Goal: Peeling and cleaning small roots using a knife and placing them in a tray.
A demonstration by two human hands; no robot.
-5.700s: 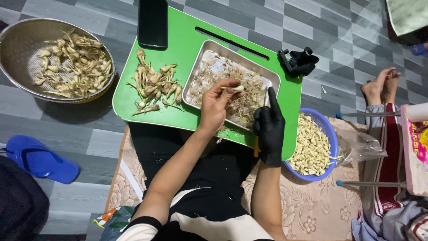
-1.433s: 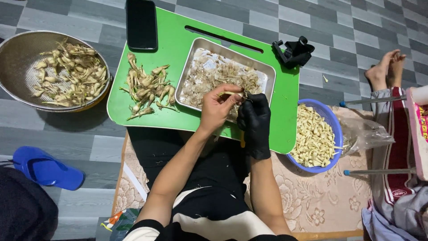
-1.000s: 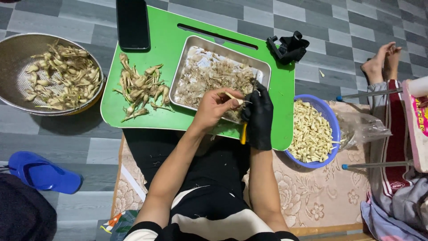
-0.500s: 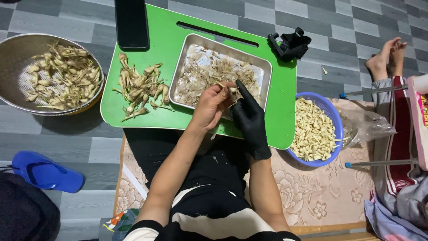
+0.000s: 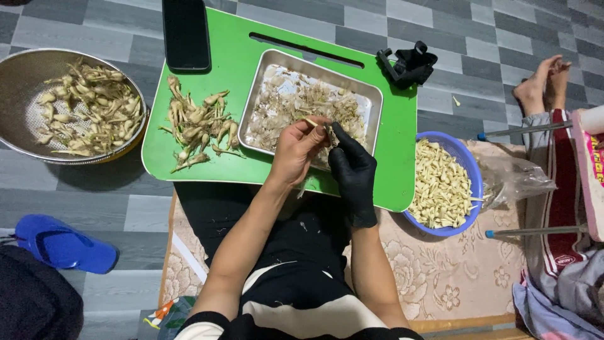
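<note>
The two hands stay close together over the near edge of the metal tray [image 5: 376, 104], much as they were half a second ago. The bare left hand [image 5: 296, 151] pinches a small pale root piece [image 5: 313, 123] between thumb and fingers. The right hand [image 5: 352, 167], in a black glove, is curled narrow right beside it, with its fingertips touching the same piece. Whether the gloved hand now holds a tool I cannot tell; a second ago a yellow handle showed under it, and now it is hidden. The tray sits on the green surface [image 5: 233, 56] and is full of thin peelings. A pile of unpeeled roots [image 5: 198, 123] lies on the green surface just left of the tray, and it has not moved. A dark phone [image 5: 185, 31] lies at the far left corner. A round metal bowl [image 5: 19, 75] with more roots sits on the floor to the left. A blue bowl [image 5: 469, 167] of clean pale pieces sits to the right. A blue slipper [image 5: 63, 242] lies on the floor.
</note>
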